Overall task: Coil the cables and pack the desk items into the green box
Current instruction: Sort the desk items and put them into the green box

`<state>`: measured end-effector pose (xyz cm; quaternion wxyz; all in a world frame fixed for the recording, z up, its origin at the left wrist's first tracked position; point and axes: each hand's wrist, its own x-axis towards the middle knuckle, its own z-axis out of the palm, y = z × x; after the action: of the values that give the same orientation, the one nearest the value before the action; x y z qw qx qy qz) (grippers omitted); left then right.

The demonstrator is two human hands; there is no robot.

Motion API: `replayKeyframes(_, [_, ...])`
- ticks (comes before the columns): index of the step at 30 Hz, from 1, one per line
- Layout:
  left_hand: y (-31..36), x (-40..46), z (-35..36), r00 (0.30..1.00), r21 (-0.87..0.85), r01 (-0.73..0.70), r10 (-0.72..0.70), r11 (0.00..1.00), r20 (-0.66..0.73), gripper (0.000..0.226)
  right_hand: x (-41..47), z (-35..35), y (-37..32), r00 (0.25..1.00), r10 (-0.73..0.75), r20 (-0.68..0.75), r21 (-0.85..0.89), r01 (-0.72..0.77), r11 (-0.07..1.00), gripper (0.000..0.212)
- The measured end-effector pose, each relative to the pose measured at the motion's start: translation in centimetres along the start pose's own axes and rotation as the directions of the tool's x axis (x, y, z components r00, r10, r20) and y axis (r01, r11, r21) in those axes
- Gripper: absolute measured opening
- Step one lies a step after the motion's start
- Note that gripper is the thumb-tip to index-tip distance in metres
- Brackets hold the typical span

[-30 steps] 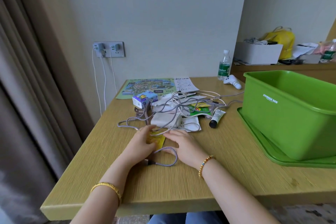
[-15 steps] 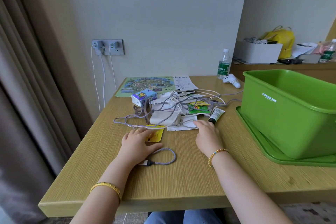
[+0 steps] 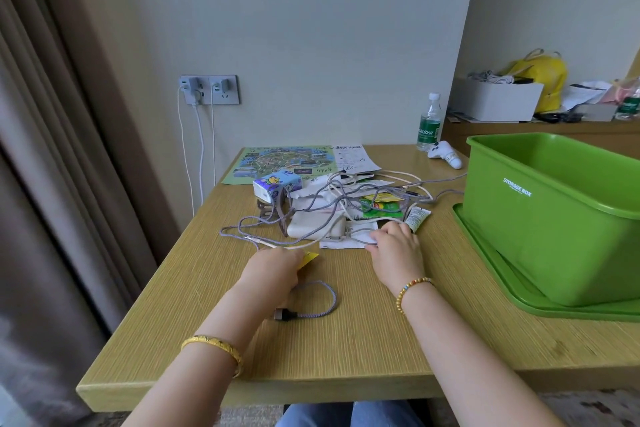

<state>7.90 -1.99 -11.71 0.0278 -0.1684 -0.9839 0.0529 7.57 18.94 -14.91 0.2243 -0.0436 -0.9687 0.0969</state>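
Hands of a seated person reach over a wooden desk [image 3: 346,340] toward a heap of clutter. The left hand [image 3: 273,269] lies knuckles up, fingers curled over a yellow card [image 3: 308,258] and the near end of a grey cable [image 3: 311,302]; whether it grips either cannot be told. That cable loops beside the left wrist and ends in a dark plug [image 3: 282,315]. The right hand [image 3: 394,248] rests on white papers [image 3: 341,243] at the heap's near edge, fingers bent, hold unclear. Tangled cables [image 3: 346,198] cross a white charger [image 3: 315,224], a tissue pack [image 3: 273,185], a green sachet [image 3: 381,208] and a tube [image 3: 417,217]. The green box [image 3: 554,218] sits on its lid [image 3: 502,288] to the right, well apart from the heap.
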Motion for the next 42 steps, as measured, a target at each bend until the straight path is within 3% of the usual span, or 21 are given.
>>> replayKeyframes(3, [0.1,-0.6,0.0,0.989,-0.056,0.005,-0.013,0.998,-0.148,0.020,-0.2,-0.2,0.2,0.999,0.036,-0.002,0.123,-0.035,0.992,0.023])
replayKeyframes(6, [0.1,-1.4,0.5,0.936,-0.255,-0.070,-0.024,0.964,-0.350,0.020,-0.4,-0.4,0.2,0.997,0.071,0.022,0.291,-0.075,0.954,0.014])
replayKeyframes(8, [0.4,-1.8,0.5,0.897,-0.440,-0.153,-0.062,0.885,-0.437,0.019,-0.5,-0.7,0.1,0.992,0.100,0.075,0.534,-0.125,0.836,0.010])
replayKeyframes(10, [0.9,-1.6,0.2,0.858,-0.623,-0.198,-0.174,0.756,-0.484,0.011,-0.6,-1.3,-0.1,0.980,0.124,0.153,0.750,-0.197,0.631,0.023])
replayKeyframes(12, [1.3,-0.8,-0.2,0.815,-0.712,-0.197,-0.290,0.674,-0.501,0.009,-0.6,-1.5,0.0,0.977,0.114,0.182,0.811,-0.214,0.545,0.035])
replayKeyframes(14, [1.8,0.2,-0.5,0.801,-0.686,-0.185,-0.296,0.704,-0.520,0.014,-0.7,-1.6,0.0,0.980,0.068,0.188,0.780,-0.191,0.596,0.036])
replayKeyframes(16, [2.5,1.2,-0.5,0.811,-0.608,-0.218,-0.204,0.763,-0.548,0.025,-0.6,-1.3,0.1,0.981,0.016,0.193,0.696,-0.148,0.702,0.036])
replayKeyframes(20, [3.7,3.0,-0.2,0.801,-0.469,-0.305,-0.043,0.829,-0.597,0.033,0.1,-0.2,0.4,0.965,-0.079,0.249,0.404,-0.029,0.914,0.053])
replayKeyframes(23, [4.1,4.2,0.4,0.859,-0.347,-0.246,0.039,0.905,-0.510,0.040,1.1,-0.5,0.4,0.956,-0.129,0.264,0.230,0.068,0.971,0.051])
replayKeyframes(26, [3.8,4.9,1.3,0.921,-0.352,-0.148,0.000,0.924,-0.388,0.045,2.0,-1.4,0.4,0.920,-0.206,0.332,0.028,0.209,0.977,0.044])
replayKeyframes(29, [3.3,5.2,2.0,0.931,-0.364,-0.128,-0.014,0.923,-0.365,0.045,1.8,-1.8,-0.2,0.898,-0.245,0.366,-0.114,0.304,0.946,0.035])
replayKeyframes(36, [3.1,5.5,2.1,0.943,-0.406,-0.115,-0.029,0.907,-0.331,0.045,-0.4,-1.8,0.1,0.917,-0.349,0.193,-0.286,0.392,0.874,0.046])
replayKeyframes(39, [3.3,5.4,1.8,0.948,-0.444,-0.116,-0.035,0.888,-0.316,0.044,-1.4,-2.7,0.9,0.926,-0.352,0.138,-0.286,0.378,0.880,0.044])
replayKeyframes(42, [3.8,5.1,0.6,0.942,-0.579,-0.090,-0.120,0.811,-0.314,0.040,-1.7,-4.1,1.5,0.971,-0.234,0.056,-0.240,0.241,0.941,0.029])
